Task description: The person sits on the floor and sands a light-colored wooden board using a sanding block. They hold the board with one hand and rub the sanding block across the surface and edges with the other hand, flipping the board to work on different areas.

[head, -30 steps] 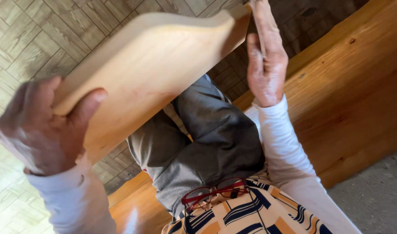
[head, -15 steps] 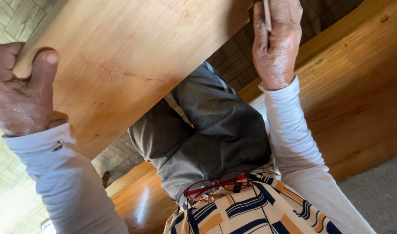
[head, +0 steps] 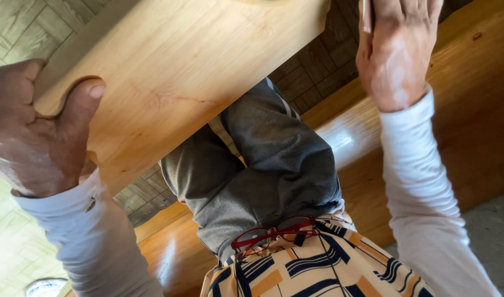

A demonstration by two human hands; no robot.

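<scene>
The person holds a big pale wooden board (head: 180, 71) up in front of them, over their lap. The left hand (head: 37, 132) is closed around the board's left edge. Its thumb lies flat on the face of the wood and its fingers curl round behind. The right hand (head: 398, 49) is at the top right, beside the board's right end. It seems to pinch something thin between thumb and fingers, but the top of the picture cuts it off, so I cannot tell just what it grips or how tight.

The board is tilted, with its left end low and near, and its right end high and far. Under it are grey trousers (head: 263, 165). Red glasses (head: 274, 234) hang at the neck of a striped shirt (head: 318, 269). A shiny wooden bench (head: 472, 137) runs along the right, and a tiled floor (head: 20, 27) shows far off at the left.

It looks like the board is being carried or turned in the air. A good next move needs both hands firm, so the heavy board does not tip or slide.
</scene>
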